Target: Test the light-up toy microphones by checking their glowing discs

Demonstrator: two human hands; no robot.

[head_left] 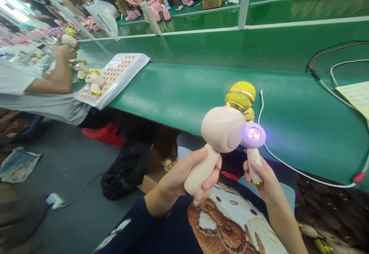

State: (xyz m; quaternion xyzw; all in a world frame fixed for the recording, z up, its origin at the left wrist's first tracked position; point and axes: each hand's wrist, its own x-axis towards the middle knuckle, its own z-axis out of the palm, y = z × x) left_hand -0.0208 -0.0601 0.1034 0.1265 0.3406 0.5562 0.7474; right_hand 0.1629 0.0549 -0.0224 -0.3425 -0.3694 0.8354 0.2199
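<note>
My left hand (198, 173) is closed around the handle of a cream microphone (220, 129) with a gold mesh head and a perforated speaker side. It is held up at the bench edge, tilted to the right. In my right hand (261, 169) is a second, similar microphone (254, 161), its round middle glowing pink and purple, my thumb near the gold buttons on its handle. The first microphone partly covers the second one's gold head. Behind them a white cable (261, 102) lies on the green bench (178, 92), its small plug end loose.
A stack of sticker sheets (123, 69) lies on the left, with several microphones (95, 82) on it. A co-worker's arm (52, 81) is beside it. More cables (325, 82) and a pale sticker sheet (356, 96) are at right. Below the bench are a black bag (123, 173) and a carton (155, 173).
</note>
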